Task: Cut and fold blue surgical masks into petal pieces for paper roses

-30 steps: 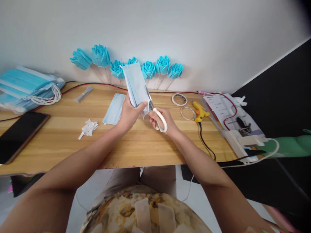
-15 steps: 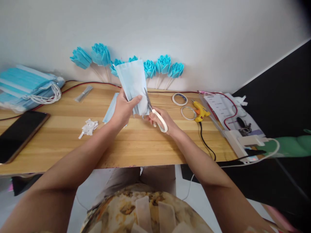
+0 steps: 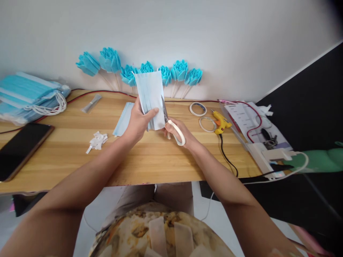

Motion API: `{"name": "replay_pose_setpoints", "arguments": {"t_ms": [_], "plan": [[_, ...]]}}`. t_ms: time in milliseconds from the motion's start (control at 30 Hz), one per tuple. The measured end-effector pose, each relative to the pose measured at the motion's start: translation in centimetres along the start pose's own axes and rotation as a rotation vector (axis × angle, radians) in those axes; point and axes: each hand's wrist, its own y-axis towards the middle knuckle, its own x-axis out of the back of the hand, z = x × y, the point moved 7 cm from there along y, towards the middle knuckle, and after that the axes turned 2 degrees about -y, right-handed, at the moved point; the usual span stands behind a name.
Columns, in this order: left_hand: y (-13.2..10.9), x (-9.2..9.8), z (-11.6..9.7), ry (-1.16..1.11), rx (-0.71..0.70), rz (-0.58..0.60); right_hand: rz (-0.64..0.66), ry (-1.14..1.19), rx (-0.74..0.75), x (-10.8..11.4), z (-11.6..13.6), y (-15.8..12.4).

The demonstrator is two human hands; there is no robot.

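Observation:
My left hand (image 3: 140, 119) grips a pale blue face mask (image 3: 150, 91) by its lower left side, thumb on top, holding it raised above the table. Scissors (image 3: 177, 131) with white handles are in my right hand (image 3: 182, 130), their blades pointing up along the mask's right edge. Whether the blades are closed on the fabric I cannot tell. Below my left wrist another light blue mask (image 3: 122, 119) lies on the wood, partly covered by my hand. Behind the raised mask, several blue flowers (image 3: 179, 70) on thin sticks lean against the wall.
On the left are a stack of blue masks (image 3: 26, 89), a phone (image 3: 25, 148), white scraps (image 3: 98, 140) and a small clear packet (image 3: 92, 103). Tape rolls (image 3: 198, 109), a yellow glue gun (image 3: 221, 122), papers (image 3: 241, 116) and a power strip (image 3: 264, 160) occupy the right side.
The mask has turned a little more upright and shifted slightly right in my left hand. My right hand with the scissors stays at the mask's right edge.

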Motion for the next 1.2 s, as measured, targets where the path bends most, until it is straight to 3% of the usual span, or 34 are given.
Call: {"name": "replay_pose_setpoints", "arguments": {"t_ms": [300,633,1200], "plan": [[-1.1,-1.1,0.2,-0.04,0.096,-0.002,-0.034,0.021,0.026,0.1,0.3,-0.1],[-0.7,-0.6,-0.2,-0.131,0.116,-0.013,-0.017,0.003,0.01,0.1,-0.5,0.1],[0.1,0.8,0.6,-0.067,0.054,-0.095,0.005,-0.018,-0.004,-0.2,-0.1,-0.1]]}}
